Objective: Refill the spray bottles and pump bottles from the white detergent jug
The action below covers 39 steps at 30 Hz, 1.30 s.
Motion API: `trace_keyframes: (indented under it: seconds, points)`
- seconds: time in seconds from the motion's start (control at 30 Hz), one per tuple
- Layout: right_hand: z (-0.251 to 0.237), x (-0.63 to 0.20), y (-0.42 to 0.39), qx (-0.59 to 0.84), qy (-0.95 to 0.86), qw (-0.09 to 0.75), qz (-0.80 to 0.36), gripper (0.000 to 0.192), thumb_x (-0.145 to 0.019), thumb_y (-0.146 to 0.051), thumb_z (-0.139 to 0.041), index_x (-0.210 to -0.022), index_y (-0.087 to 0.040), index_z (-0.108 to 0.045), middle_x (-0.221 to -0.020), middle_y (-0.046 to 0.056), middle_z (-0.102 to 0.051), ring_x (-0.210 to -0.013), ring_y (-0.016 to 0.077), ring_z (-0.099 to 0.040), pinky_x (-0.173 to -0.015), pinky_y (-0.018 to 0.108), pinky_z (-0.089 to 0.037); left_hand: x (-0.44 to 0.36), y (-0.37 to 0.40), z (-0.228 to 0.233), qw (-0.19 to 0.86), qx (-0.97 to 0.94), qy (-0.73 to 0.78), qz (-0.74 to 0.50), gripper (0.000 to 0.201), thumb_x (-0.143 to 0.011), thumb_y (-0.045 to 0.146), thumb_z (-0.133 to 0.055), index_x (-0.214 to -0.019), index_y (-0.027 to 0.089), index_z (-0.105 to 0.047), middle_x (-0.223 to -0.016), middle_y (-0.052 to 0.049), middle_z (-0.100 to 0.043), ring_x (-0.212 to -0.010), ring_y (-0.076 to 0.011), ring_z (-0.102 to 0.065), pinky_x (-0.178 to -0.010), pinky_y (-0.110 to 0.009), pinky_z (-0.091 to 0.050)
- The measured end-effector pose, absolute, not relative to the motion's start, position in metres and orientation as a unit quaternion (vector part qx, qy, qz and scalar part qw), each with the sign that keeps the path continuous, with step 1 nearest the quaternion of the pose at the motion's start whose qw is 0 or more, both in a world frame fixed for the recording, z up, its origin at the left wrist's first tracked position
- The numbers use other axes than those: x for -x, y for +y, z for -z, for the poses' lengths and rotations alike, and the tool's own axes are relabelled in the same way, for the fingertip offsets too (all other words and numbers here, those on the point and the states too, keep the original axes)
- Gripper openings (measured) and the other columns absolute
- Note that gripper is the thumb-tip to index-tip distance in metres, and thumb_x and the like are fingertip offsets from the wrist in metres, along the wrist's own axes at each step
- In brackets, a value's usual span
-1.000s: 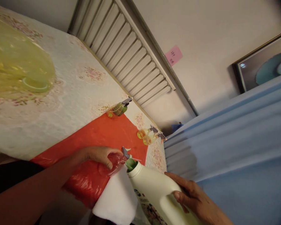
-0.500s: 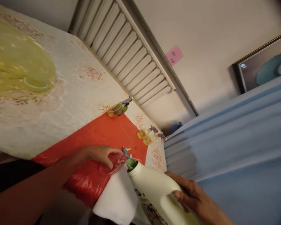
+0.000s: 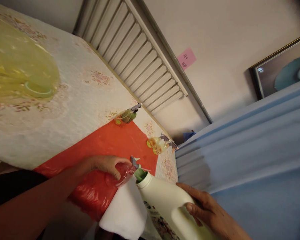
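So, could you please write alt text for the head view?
A person's left hand holds a clear bottle, its neck by the green spout of a pale jug in the right hand; a red sheet and three spray bottles are nearby.

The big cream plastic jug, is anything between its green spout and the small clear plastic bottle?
Nothing visible is. The cream jug in the right hand has its green spout right up by the clear bottle in the left hand. A grey plastic spray head shows beside the bottle, not between them.
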State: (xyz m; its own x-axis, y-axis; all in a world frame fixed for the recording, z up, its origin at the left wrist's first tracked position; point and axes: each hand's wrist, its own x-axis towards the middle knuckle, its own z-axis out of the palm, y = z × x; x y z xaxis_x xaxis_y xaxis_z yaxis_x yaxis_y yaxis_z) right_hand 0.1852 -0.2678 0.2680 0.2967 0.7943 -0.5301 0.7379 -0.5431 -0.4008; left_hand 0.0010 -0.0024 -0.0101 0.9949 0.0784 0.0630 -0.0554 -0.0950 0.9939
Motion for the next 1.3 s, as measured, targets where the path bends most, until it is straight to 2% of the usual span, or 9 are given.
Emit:
trace_keyframes:
  seconds: [0.2,0.63,0.8,1.07,1.3]
  points:
    - [-0.269,-0.186,-0.267,0.807,-0.471,0.042,-0.354,0.067,-0.088,-0.060,-0.055,-0.145,-0.025,-0.045,-0.092,0.003,-0.061,-0.063,0.0125,-0.045,-0.054,0.022,-0.038,0.000,-0.004,0.007,0.675,-0.737,0.007,-0.047,0.077,-0.062,0.030,-0.080,-0.133,0.027,-0.051,-0.136,-0.001,-0.061,-0.126,-0.0289,-0.053,-0.103,-0.035,-0.043]
    - [-0.270,-0.183,-0.264,0.796,-0.483,0.044,-0.361,0.066,-0.089,-0.059,-0.054,-0.144,-0.024,-0.047,-0.080,0.001,-0.057,-0.060,0.0111,-0.040,-0.052,0.021,-0.035,0.001,-0.004,0.004,0.661,-0.748,0.016,-0.055,0.079,-0.061,0.030,-0.081,-0.134,0.025,-0.051,-0.138,-0.002,-0.060,-0.129,-0.0295,-0.051,-0.105,-0.034,-0.042]
    - [-0.268,-0.188,-0.266,0.804,-0.475,0.038,-0.356,0.069,-0.088,-0.061,-0.054,-0.144,-0.021,-0.047,-0.084,0.003,-0.058,-0.061,0.0113,-0.042,-0.053,0.022,-0.036,0.002,-0.004,0.003,0.662,-0.747,0.021,-0.050,0.080,-0.061,0.028,-0.081,-0.135,0.024,-0.051,-0.137,-0.003,-0.060,-0.126,-0.0288,-0.054,-0.103,-0.033,-0.043]
    - [-0.271,-0.187,-0.265,0.808,-0.478,0.026,-0.344,0.066,-0.088,-0.060,-0.054,-0.144,-0.024,-0.047,-0.089,0.004,-0.061,-0.064,0.0132,-0.046,-0.055,0.023,-0.040,0.000,-0.004,0.005,0.676,-0.735,0.018,-0.047,0.078,-0.061,0.029,-0.082,-0.133,0.026,-0.053,-0.135,-0.002,-0.062,-0.127,-0.0297,-0.053,-0.102,-0.034,-0.044]
    - [-0.272,-0.187,-0.265,0.812,-0.471,0.028,-0.342,0.068,-0.087,-0.061,-0.055,-0.143,-0.024,-0.048,-0.092,0.005,-0.062,-0.066,0.0140,-0.049,-0.055,0.023,-0.042,0.003,-0.005,-0.001,0.668,-0.743,0.025,-0.039,0.079,-0.062,0.027,-0.079,-0.135,0.024,-0.050,-0.134,-0.003,-0.063,-0.121,-0.0272,-0.057,-0.099,-0.031,-0.046]
